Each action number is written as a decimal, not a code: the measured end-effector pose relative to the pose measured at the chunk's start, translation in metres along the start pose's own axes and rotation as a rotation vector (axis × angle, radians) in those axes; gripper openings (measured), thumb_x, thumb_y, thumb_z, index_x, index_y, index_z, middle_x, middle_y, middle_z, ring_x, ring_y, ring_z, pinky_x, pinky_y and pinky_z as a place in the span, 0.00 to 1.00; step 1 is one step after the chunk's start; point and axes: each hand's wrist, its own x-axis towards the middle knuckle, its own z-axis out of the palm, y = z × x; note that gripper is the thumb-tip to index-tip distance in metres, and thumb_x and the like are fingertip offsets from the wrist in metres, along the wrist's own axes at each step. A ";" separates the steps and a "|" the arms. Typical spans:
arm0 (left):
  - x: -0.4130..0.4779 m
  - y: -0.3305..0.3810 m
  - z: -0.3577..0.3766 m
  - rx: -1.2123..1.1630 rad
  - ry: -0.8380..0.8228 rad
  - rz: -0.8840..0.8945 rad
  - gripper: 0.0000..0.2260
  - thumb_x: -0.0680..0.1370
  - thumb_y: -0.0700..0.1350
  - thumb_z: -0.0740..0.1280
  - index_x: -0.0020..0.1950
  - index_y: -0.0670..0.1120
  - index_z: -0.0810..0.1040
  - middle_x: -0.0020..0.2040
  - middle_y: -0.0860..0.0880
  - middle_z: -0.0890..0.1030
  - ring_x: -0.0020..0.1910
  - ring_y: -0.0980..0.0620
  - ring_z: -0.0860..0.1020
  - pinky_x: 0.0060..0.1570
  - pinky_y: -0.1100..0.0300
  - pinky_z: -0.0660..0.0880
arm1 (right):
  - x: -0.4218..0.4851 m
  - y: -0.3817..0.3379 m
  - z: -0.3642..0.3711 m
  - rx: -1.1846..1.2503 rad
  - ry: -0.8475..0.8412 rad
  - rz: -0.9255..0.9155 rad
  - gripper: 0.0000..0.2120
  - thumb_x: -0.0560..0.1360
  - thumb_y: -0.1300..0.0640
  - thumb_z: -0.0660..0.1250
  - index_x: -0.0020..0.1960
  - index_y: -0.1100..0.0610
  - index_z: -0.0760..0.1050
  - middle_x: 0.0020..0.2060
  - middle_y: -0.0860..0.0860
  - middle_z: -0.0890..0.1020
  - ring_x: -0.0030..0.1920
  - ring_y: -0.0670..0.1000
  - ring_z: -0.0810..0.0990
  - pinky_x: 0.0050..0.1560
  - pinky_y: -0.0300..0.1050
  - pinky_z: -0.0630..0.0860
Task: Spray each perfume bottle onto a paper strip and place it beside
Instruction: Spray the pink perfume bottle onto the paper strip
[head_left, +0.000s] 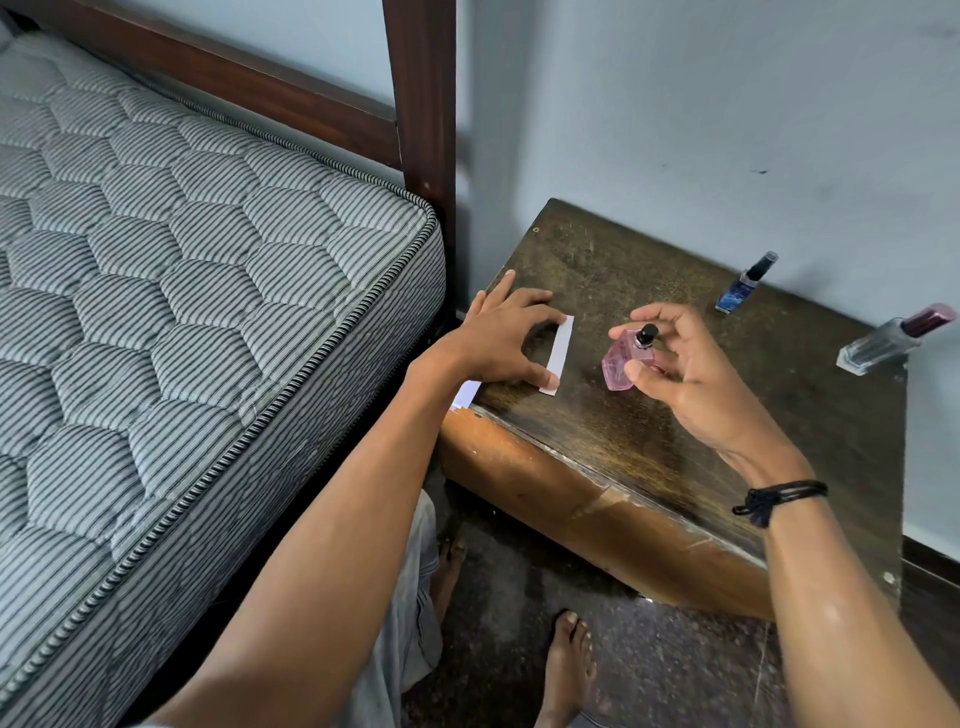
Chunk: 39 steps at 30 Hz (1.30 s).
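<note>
My left hand (501, 338) lay open, pinning the strip (560, 353) to the table (597, 426). My right hand (675, 364) gripped the pink bottle (621, 364) just right of it, nozzle uncapped. Far right, the blue bottle (743, 285) and clear bottle (888, 340) stood without strips: apparently two remained.

You see: table (649, 415) scuffed dark wood | paper strip (561, 349) on it matt white | pink bottle (618, 366) glossy glass | mattress (182, 260) beside table quilted cloth

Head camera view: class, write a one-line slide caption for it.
Right hand holds a pink perfume bottle beside a paper strip pinned by the left hand.
</note>
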 end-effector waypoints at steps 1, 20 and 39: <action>0.000 0.000 0.001 0.007 0.005 -0.003 0.37 0.69 0.57 0.78 0.75 0.56 0.68 0.81 0.54 0.58 0.81 0.46 0.38 0.77 0.40 0.38 | 0.000 -0.001 0.001 -0.004 0.000 -0.001 0.23 0.80 0.68 0.67 0.64 0.43 0.69 0.62 0.45 0.81 0.62 0.47 0.81 0.73 0.61 0.71; 0.005 0.025 0.001 -0.252 0.300 0.195 0.21 0.71 0.49 0.78 0.63 0.48 0.82 0.69 0.49 0.77 0.78 0.49 0.61 0.71 0.61 0.53 | -0.001 -0.001 -0.005 -0.012 -0.073 0.040 0.29 0.82 0.65 0.65 0.76 0.41 0.63 0.65 0.45 0.81 0.65 0.43 0.79 0.76 0.57 0.66; 0.005 0.051 0.026 -0.490 0.195 0.132 0.20 0.71 0.42 0.79 0.61 0.46 0.79 0.55 0.49 0.83 0.52 0.51 0.82 0.58 0.51 0.80 | 0.000 0.005 -0.017 -0.424 0.164 0.171 0.11 0.74 0.60 0.77 0.53 0.48 0.81 0.46 0.47 0.84 0.48 0.47 0.83 0.45 0.42 0.73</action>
